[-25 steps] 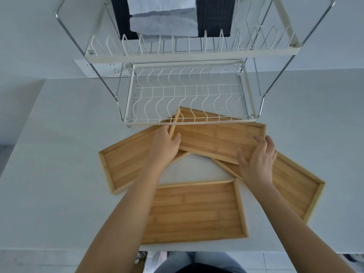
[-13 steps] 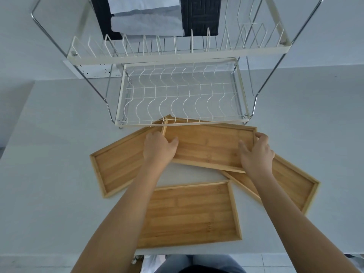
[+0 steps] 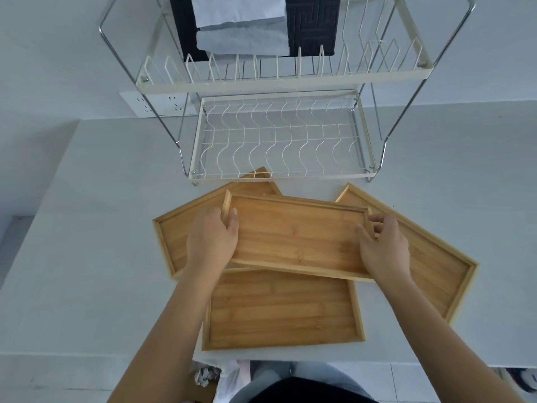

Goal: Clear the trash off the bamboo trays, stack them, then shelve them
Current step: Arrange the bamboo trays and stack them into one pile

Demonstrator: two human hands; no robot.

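Observation:
Several bamboo trays lie on the white table, none with trash on it. I hold the middle tray (image 3: pixel 296 234) lifted at both short ends, above the others. My left hand (image 3: pixel 213 239) grips its left rim, thumb inside. My right hand (image 3: pixel 383 247) grips its right rim. Its near edge overlaps the far edge of the near tray (image 3: pixel 282 309), which lies flat at the table's front. A left tray (image 3: pixel 174 239) sits angled, one corner under the rack. A right tray (image 3: pixel 436 263) lies angled to the right.
A two-tier white wire dish rack (image 3: pixel 279 141) stands at the back of the table (image 3: pixel 87 228), its lower shelf bare. Folded cloths (image 3: pixel 241 27) hang behind the upper tier. A wall socket (image 3: pixel 154 104) is at left. Crumpled trash (image 3: pixel 207 375) lies below the table's front edge.
Both hands closed on the middle tray's ends and drew it toward me, away from the rack. It now overlaps the near tray's far edge.

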